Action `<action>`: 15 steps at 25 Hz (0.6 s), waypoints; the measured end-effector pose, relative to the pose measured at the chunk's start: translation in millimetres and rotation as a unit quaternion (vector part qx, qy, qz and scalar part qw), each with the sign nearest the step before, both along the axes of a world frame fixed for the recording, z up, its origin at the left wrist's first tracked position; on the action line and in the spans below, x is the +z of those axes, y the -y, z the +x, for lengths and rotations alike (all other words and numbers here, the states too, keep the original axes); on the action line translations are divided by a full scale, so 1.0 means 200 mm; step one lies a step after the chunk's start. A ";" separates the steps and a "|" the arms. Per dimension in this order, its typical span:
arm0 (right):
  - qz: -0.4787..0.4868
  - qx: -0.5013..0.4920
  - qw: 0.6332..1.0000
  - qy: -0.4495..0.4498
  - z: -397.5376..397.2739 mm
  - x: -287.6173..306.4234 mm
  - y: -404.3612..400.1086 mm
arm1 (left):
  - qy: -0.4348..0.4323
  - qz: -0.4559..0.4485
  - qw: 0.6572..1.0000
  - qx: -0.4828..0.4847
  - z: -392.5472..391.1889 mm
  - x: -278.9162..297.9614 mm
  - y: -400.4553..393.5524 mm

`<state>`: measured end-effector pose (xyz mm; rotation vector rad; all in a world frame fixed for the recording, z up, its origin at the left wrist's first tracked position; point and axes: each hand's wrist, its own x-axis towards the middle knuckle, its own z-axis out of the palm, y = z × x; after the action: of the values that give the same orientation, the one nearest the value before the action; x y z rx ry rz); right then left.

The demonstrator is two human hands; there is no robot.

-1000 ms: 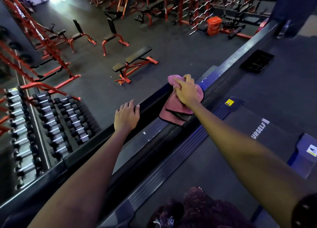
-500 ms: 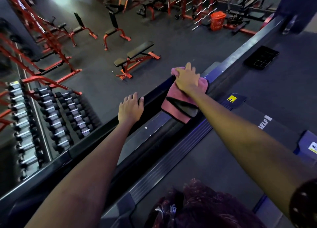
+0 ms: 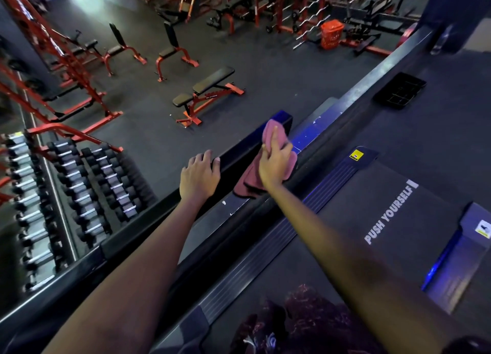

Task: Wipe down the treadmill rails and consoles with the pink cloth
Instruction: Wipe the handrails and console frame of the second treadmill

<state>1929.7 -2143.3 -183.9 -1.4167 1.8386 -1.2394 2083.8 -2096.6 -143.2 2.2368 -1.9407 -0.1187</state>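
Observation:
The pink cloth (image 3: 249, 179) is draped over the black treadmill rail (image 3: 236, 155) close to the rail's far end. My right hand (image 3: 275, 159) lies on top of the cloth and presses it against the rail with fingers stretched forward. A little nearer along the same rail, my left hand (image 3: 199, 175) holds on, fingers hooked over the far edge and thumb on top. The treadmill belt (image 3: 385, 215), printed "PUSH YOURSELF", lies to the right below my right arm.
A ribbed side strip (image 3: 265, 247) runs between rail and belt. Left of the rail and lower down are a dumbbell rack (image 3: 79, 188), a red flat bench (image 3: 210, 87) and red racks. A black tray (image 3: 400, 90) sits far right; an orange basket (image 3: 330, 34) stands at the back.
My right hand has slid the cloth along the rail toward its far end, and the cloth is more bunched under the fingers. My left hand has kept its place on the rail.

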 end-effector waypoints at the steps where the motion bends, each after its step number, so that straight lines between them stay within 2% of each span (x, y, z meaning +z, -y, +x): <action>1: -0.016 0.009 1.000 0.008 0.03 -0.02 -0.04 | -0.002 0.000 1.000 -0.001 0.00 0.00 0.00; 3: -0.005 0.005 1.000 0.025 0.00 -0.05 -0.03 | -0.003 0.000 1.000 -0.003 -0.01 0.01 0.00; 7: 0.077 -0.066 0.988 0.116 -0.12 0.03 0.16 | 0.000 -0.003 1.000 0.001 -0.01 0.01 0.00; 9: 0.050 -0.081 0.991 0.098 -0.06 0.07 0.14 | 0.000 -0.001 1.000 0.001 0.00 0.01 0.00; 12: -0.019 -0.053 0.992 0.114 0.05 -0.01 -0.02 | -0.006 0.002 1.000 0.004 0.00 0.01 0.01; 15: 0.024 -0.060 0.989 0.136 -0.01 -0.07 0.01 | -0.007 0.001 1.000 0.001 -0.01 0.01 0.01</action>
<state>1926.8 -2146.0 -198.8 -1.0647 1.7717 -1.3620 2082.7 -2098.5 -141.1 2.2338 -1.9311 -0.1353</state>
